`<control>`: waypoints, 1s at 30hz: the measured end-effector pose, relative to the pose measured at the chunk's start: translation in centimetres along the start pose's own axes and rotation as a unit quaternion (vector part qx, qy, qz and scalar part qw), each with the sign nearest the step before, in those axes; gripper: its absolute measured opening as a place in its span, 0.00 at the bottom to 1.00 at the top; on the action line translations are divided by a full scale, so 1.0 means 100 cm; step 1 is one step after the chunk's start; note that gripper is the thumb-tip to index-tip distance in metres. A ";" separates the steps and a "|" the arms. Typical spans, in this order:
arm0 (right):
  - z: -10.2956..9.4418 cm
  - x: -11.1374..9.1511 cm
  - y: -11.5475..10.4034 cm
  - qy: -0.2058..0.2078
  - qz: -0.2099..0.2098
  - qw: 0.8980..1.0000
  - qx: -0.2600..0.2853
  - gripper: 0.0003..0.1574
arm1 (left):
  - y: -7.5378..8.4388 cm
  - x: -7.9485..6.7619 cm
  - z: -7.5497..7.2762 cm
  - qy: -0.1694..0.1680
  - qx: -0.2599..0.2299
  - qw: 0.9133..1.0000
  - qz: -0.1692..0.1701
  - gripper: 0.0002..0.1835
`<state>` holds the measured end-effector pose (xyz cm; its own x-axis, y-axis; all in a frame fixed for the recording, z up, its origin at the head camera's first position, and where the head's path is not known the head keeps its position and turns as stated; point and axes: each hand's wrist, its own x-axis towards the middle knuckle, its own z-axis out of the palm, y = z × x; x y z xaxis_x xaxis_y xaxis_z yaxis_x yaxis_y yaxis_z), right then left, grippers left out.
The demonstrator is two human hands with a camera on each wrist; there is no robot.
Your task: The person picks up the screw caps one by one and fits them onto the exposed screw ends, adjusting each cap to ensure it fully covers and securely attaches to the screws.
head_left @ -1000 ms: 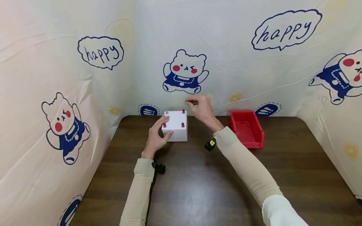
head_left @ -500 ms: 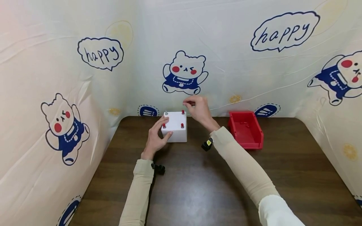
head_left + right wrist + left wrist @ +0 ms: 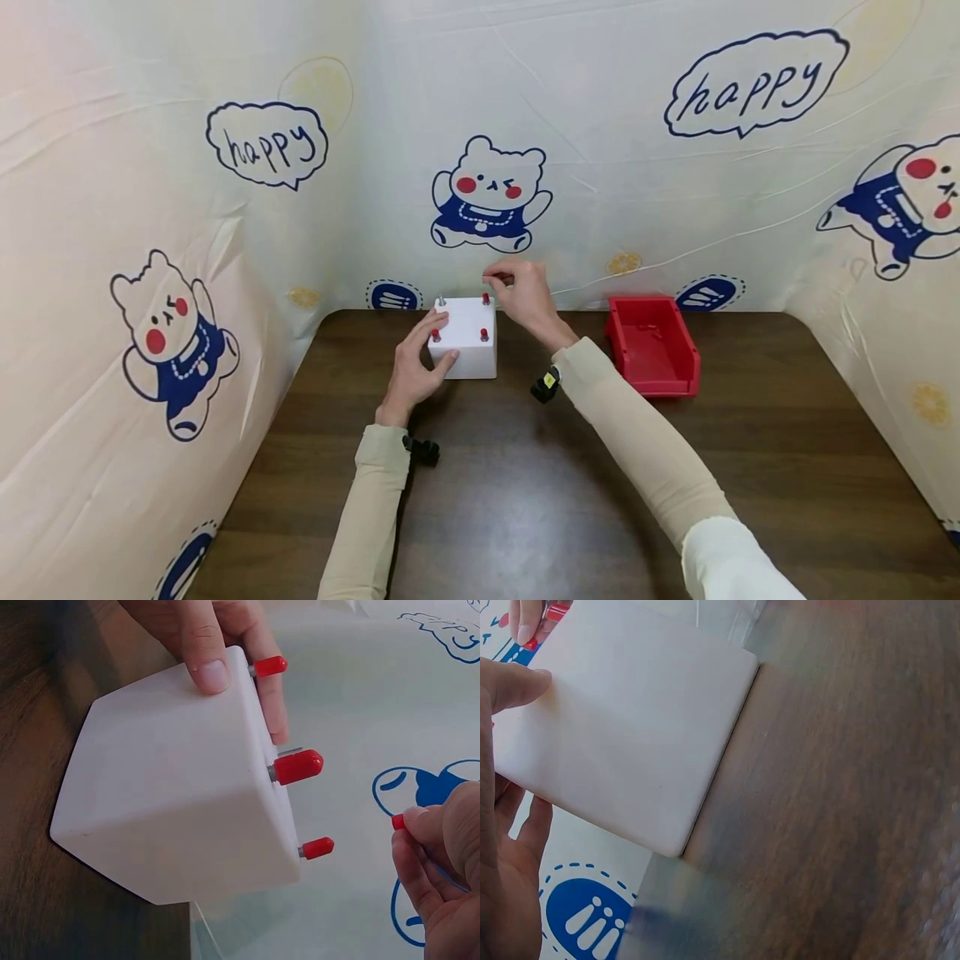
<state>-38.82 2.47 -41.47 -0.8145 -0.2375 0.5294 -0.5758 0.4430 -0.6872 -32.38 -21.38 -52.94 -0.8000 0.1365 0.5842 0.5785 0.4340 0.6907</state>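
A white box (image 3: 465, 358) stands at the back of the table with metal posts at its top corners. Three posts wear red caps (image 3: 298, 766); the back-left metal post (image 3: 441, 300) is bare. My left hand (image 3: 415, 367) grips the box from the left, thumb on the front face and fingers over the top. Above and right of the box's back edge, my right hand (image 3: 525, 292) pinches a small red cap (image 3: 398, 822) between thumb and forefinger. Most of that cap is hidden by the fingertips. In the left wrist view the box's front face (image 3: 637, 720) fills the middle.
A red open bin (image 3: 652, 350) with a few small red pieces (image 3: 649, 328) inside stands right of the box. Behind the table hangs a printed cloth (image 3: 585, 167). The wooden table (image 3: 510, 500) extends toward the person.
My right hand has shifted slightly left, nearer the box's back posts, still pinching the red cap. The left hand and the box have stayed in place.
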 end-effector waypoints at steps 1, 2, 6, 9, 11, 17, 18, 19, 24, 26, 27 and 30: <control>0.001 0.000 0.000 0.001 -0.001 1.000 0.001 0.06 | -0.001 0.000 0.000 -0.001 0.004 1.000 -0.002 0.31; 0.002 0.000 0.000 0.001 -0.002 1.000 0.001 0.06 | -0.001 -0.001 -0.001 -0.003 0.007 1.000 -0.004 0.31; 0.005 0.001 0.001 -0.002 0.003 1.000 0.002 0.07 | -0.003 -0.001 -0.002 -0.010 0.020 1.000 -0.014 0.30; 0.007 0.001 0.000 -0.008 0.012 1.000 0.002 0.07 | -0.002 -0.002 -0.003 -0.013 0.021 1.000 -0.017 0.30; 0.008 0.002 -0.002 -0.010 0.016 1.000 0.002 0.08 | -0.001 -0.001 -0.003 -0.015 0.020 1.000 -0.016 0.30; 0.011 0.004 -0.007 -0.013 0.016 1.000 0.005 0.08 | 0.000 0.000 -0.003 -0.016 0.013 1.000 -0.015 0.30; 0.012 0.005 -0.007 -0.013 0.016 1.000 0.009 0.08 | 0.000 0.000 -0.002 -0.016 0.013 1.000 -0.015 0.30; 0.012 0.006 -0.008 -0.013 0.015 1.000 0.012 0.08 | 0.000 0.000 -0.002 -0.015 0.011 1.000 -0.016 0.30; 0.015 0.009 -0.010 -0.014 0.014 1.000 0.022 0.08 | 0.000 0.001 -0.002 -0.013 0.007 1.000 -0.019 0.30; 0.016 0.010 -0.010 -0.014 0.016 1.000 0.016 0.08 | 0.000 0.002 -0.002 -0.015 0.008 1.000 -0.020 0.30; 0.016 0.010 -0.010 -0.015 0.017 1.000 0.012 0.08 | 0.000 0.002 -0.002 -0.015 0.008 1.000 -0.022 0.30; 0.018 0.011 -0.011 -0.019 0.020 1.000 0.005 0.09 | 0.000 0.001 -0.003 -0.017 0.010 0.999 -0.025 0.30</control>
<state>-39.22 0.18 -41.03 -0.8392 -0.2526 0.4817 -0.5428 0.4435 -0.7132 -32.43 -21.59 -52.77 -0.8326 0.1450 0.5346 0.5353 0.4586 0.7093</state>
